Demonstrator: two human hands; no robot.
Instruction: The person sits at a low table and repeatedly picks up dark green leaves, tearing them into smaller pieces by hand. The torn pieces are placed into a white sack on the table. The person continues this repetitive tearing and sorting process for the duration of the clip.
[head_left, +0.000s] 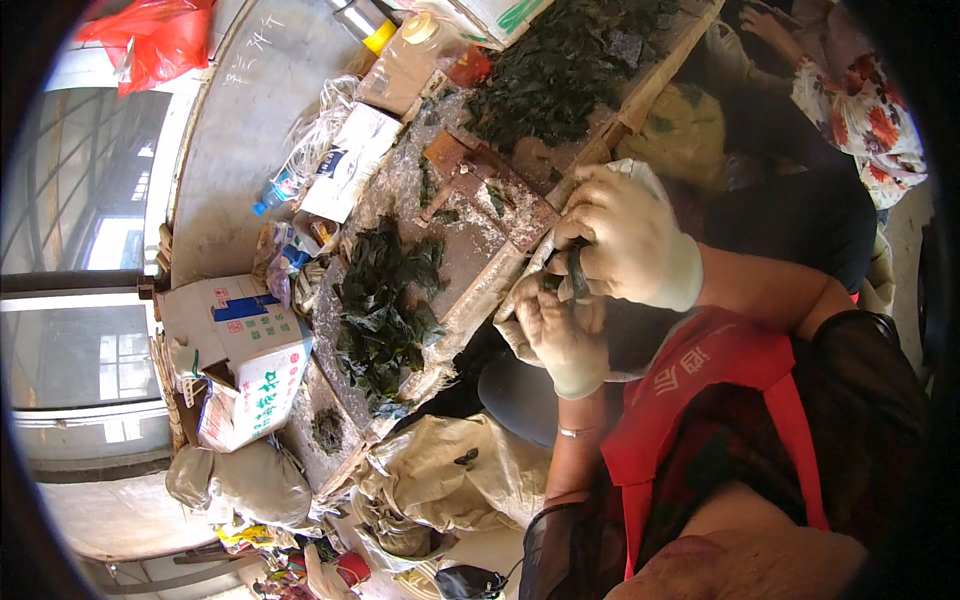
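Note:
Both my hands wear pale work gloves and meet in front of my red apron (705, 367), by the near edge of the worktable. A narrow strip of dark green leafy material, apparently dried seaweed (577, 274), is pinched between them. My right hand (626, 232) bends its fingers over the upper part of the strip. Just below it, my left hand (559, 330) grips the lower part, its fingers curled. The fingers partly hide the strip. Beyond my hands, a rusty metal plate (517, 217) with a bar lies on the table, dusted with white grains.
Dark seaweed heaps (386, 322) lie on the worktable (469, 262), with a larger pile (555, 75) farther up. Cartons (259, 390), a plastic bottle (277, 191) and a lidded jar (450, 49) line the back. Sacks (457, 465) sit below the edge. A co-worker's floral sleeve (855, 120) shows upper right.

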